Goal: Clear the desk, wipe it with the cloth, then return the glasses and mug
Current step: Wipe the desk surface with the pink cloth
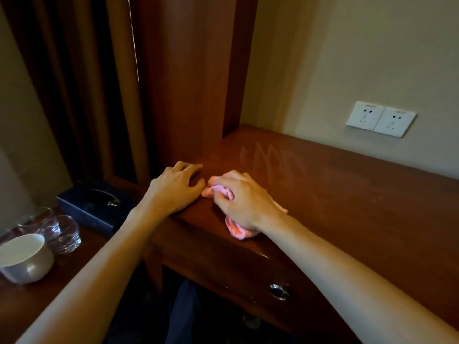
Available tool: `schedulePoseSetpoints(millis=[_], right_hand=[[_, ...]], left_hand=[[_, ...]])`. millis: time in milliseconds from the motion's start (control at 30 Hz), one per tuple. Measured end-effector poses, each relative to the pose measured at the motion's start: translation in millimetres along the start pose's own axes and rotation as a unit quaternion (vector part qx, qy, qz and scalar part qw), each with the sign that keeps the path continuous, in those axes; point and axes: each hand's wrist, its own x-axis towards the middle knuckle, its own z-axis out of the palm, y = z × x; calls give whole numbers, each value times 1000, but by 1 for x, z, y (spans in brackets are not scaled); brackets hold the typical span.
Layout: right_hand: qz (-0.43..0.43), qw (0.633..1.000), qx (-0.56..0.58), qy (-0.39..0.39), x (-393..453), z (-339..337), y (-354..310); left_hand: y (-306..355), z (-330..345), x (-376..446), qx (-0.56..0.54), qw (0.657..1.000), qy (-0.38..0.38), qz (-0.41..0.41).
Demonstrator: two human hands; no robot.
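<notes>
The right hand [244,203] grips a pink cloth [229,194] on the desk [347,194] — the left hand [177,188] rests flat at its nine o'clock.

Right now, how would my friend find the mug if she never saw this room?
Start at the wooden desk, then look down left to the lower shelf beside it. The mug sits nearest its front, by two glasses. It alone is white and solid; the glasses are clear.
</notes>
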Motion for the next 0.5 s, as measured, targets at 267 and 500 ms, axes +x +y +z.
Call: schedulePoseSetpoints(millis=[267, 500], right_hand=[[28, 999, -25, 30, 106, 21, 43], [76, 993, -64, 56, 174, 39, 57]], left_hand=[[0, 5, 3, 24, 999, 1, -25], [-7, 3, 9, 0, 999, 1, -32]])
